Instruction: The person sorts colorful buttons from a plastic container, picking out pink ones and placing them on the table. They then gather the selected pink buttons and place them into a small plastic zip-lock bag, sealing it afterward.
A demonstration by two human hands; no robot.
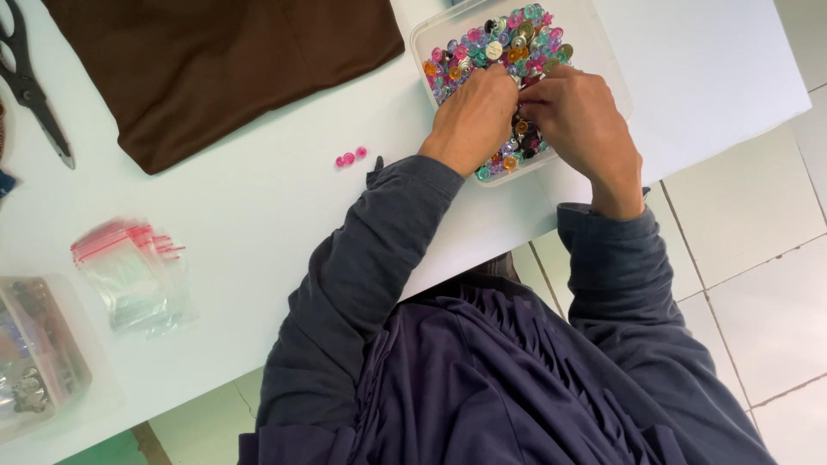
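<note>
Black-handled scissors (30,86) lie at the far left edge of the white table (258,207), blades closed. Below them, at the near left corner, sits a clear plastic box (39,357) with small metal parts inside; contents blurred. Just right of it lies a stack of small clear zip bags (133,271) with red seal strips. Brown fabric (215,60) is folded across the upper left of the table. Right of its lower edge, 3 pink buttons (350,158) lie in a short row on the bare table, near the left sleeve (379,241).

Further right, an open clear container (594,34) holds a heap of coloured translucent snap buttons (500,47): pink, purple, green, orange. Left hand (474,116) rests inside the container, fingers curled down into the heap; what they grip cannot be told. Right hand (581,120) sits just beside it, fingertips touching the left hand's, also curled into the buttons; grip hidden. Both sleeves are dark blue-grey. Pale floor tiles (749,258) show at the right.
</note>
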